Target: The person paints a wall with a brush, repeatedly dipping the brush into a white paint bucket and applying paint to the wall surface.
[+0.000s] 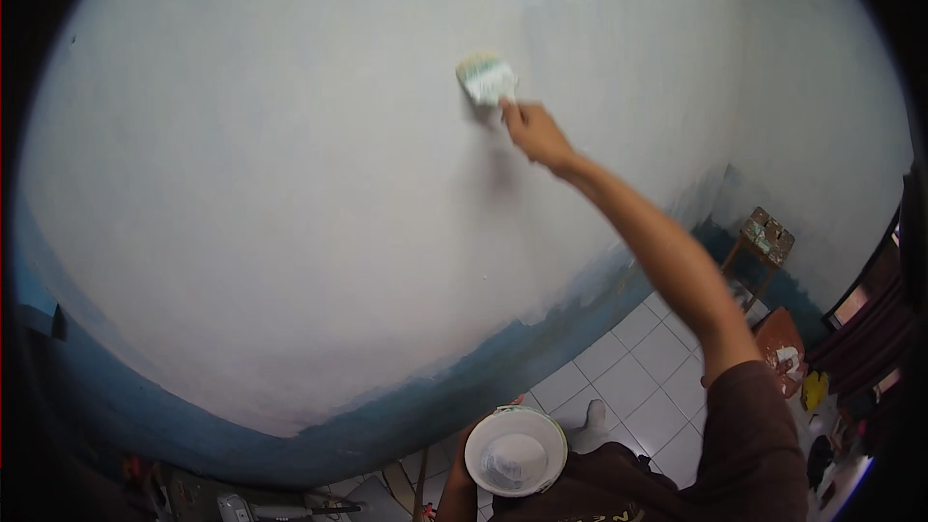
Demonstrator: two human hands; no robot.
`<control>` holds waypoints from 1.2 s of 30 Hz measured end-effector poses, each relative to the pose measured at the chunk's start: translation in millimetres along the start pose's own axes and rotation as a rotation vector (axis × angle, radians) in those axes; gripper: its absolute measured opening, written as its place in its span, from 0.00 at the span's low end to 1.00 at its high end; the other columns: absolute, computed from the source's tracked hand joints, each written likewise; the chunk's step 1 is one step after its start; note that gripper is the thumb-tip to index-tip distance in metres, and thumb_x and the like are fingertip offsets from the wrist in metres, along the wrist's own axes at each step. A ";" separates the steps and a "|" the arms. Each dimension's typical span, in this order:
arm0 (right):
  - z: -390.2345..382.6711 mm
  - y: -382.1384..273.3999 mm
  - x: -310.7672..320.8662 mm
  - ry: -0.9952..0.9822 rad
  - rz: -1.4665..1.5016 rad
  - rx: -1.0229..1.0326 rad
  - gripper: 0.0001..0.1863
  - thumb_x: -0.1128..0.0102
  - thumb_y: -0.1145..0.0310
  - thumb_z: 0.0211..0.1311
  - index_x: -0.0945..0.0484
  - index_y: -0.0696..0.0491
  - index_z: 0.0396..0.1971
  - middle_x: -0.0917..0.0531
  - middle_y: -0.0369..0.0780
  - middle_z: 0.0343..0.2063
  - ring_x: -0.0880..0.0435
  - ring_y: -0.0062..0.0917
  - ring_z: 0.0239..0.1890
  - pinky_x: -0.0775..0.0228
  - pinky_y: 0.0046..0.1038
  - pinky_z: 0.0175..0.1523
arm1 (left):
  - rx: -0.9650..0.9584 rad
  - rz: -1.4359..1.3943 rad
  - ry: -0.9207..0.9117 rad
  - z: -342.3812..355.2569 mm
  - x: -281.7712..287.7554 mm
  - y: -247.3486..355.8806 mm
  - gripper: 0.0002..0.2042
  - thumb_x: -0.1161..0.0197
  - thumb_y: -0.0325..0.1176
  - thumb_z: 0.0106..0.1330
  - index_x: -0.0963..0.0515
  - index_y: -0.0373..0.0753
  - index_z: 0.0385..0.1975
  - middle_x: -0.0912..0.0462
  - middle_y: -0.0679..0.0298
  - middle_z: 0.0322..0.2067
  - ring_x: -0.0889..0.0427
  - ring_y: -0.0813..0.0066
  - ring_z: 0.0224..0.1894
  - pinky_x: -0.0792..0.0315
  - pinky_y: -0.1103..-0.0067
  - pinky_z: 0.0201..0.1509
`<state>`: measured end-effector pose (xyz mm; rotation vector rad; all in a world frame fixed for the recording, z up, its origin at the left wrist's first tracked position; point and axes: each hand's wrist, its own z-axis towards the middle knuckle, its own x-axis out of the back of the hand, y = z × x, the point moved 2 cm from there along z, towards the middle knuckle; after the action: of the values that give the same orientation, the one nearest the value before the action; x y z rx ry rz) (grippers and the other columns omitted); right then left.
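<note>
A wide, flat paintbrush is at the white wall, its bristles pointing up and left. My right hand is closed around its handle, with the arm stretched out. Whether the bristles touch the wall is hard to tell. Close to my body is a white bucket with white paint in the bottom. My left hand holds it from its left side. The bucket hides most of that hand, and only a fingertip shows past the far rim.
Blue-green paint runs along the wall's lower part. Right, a paint-spotted wooden stool stands near the corner, with a brown-orange chair closer. A dark curtain hangs at far right. The floor is light tile. Various items lie lower left.
</note>
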<state>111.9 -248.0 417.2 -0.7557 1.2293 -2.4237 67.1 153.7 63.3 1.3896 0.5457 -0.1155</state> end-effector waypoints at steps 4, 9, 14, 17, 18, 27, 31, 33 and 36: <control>-62.3 90.8 -37.7 -0.045 0.010 -0.114 0.29 0.57 0.49 0.78 0.21 0.62 0.32 0.18 0.50 0.25 0.18 0.39 0.31 0.28 0.40 0.42 | 0.090 -0.003 0.076 1.0 -6.3 1.4 0.19 0.40 0.32 0.70 0.22 0.30 0.57 0.32 0.46 0.69 0.26 0.57 0.66 0.25 0.64 0.64; -151.8 188.9 -65.9 -0.116 -0.082 -0.215 0.29 0.57 0.50 0.79 0.22 0.61 0.29 0.19 0.48 0.23 0.19 0.35 0.27 0.28 0.38 0.38 | 0.093 -0.108 0.099 9.0 -1.9 -15.9 0.19 0.41 0.32 0.72 0.23 0.29 0.58 0.27 0.49 0.65 0.23 0.63 0.62 0.25 0.67 0.63; -206.6 247.7 -51.9 -0.391 0.078 -0.759 0.25 0.55 0.53 0.78 0.23 0.59 0.27 0.21 0.40 0.20 0.26 0.22 0.17 0.32 0.30 0.23 | 0.046 -0.045 0.113 12.1 -12.6 -10.2 0.18 0.39 0.32 0.70 0.21 0.30 0.56 0.27 0.47 0.66 0.24 0.61 0.65 0.25 0.66 0.63; -154.7 165.1 -39.5 -0.339 0.071 -0.413 0.29 0.53 0.52 0.77 0.24 0.58 0.19 0.24 0.38 0.13 0.23 0.24 0.15 0.30 0.32 0.23 | 0.017 0.035 0.220 5.2 -14.3 -8.5 0.19 0.39 0.33 0.71 0.22 0.33 0.59 0.25 0.51 0.65 0.21 0.66 0.62 0.24 0.68 0.62; -136.3 121.0 -34.0 -0.252 0.126 -0.272 0.29 0.52 0.49 0.77 0.28 0.53 0.17 0.29 0.33 0.12 0.32 0.16 0.13 0.38 0.25 0.19 | 0.150 -0.195 0.287 3.6 -1.4 -24.5 0.20 0.40 0.34 0.72 0.23 0.33 0.61 0.25 0.54 0.65 0.20 0.69 0.60 0.24 0.69 0.61; -114.1 57.3 -81.4 -0.074 0.004 0.088 0.27 0.53 0.51 0.76 0.19 0.61 0.29 0.19 0.56 0.23 0.19 0.56 0.30 0.30 0.49 0.36 | 0.121 -0.221 0.481 20.7 -6.9 -37.0 0.18 0.37 0.40 0.73 0.18 0.32 0.53 0.13 0.61 0.46 0.13 0.76 0.38 0.19 0.74 0.44; -206.9 193.3 -123.1 -0.159 -0.047 -0.194 0.25 0.54 0.53 0.77 0.19 0.60 0.35 0.19 0.57 0.24 0.19 0.58 0.33 0.30 0.52 0.38 | 0.619 -0.756 0.282 21.0 10.4 -63.3 0.19 0.37 0.44 0.72 0.23 0.35 0.53 0.15 0.61 0.42 0.16 0.75 0.38 0.19 0.75 0.44; -255.8 260.0 -139.8 -0.193 -0.080 -0.268 0.25 0.53 0.52 0.76 0.20 0.61 0.34 0.19 0.57 0.24 0.19 0.58 0.32 0.30 0.52 0.39 | 0.362 -0.887 0.181 15.0 1.2 -68.3 0.27 0.39 0.37 0.73 0.33 0.35 0.69 0.18 0.60 0.53 0.17 0.77 0.50 0.20 0.77 0.54; -312.3 359.7 -143.8 -0.432 -0.173 -0.513 0.26 0.51 0.52 0.76 0.20 0.63 0.35 0.20 0.55 0.21 0.18 0.53 0.27 0.30 0.49 0.36 | 0.295 -0.827 0.267 28.6 -5.1 -71.1 0.31 0.39 0.38 0.73 0.39 0.36 0.72 0.19 0.60 0.54 0.16 0.75 0.48 0.19 0.76 0.53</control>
<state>60.9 -183.0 -73.5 -1.4908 1.6576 -1.9101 43.4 111.3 3.8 1.3899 1.3500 -0.7055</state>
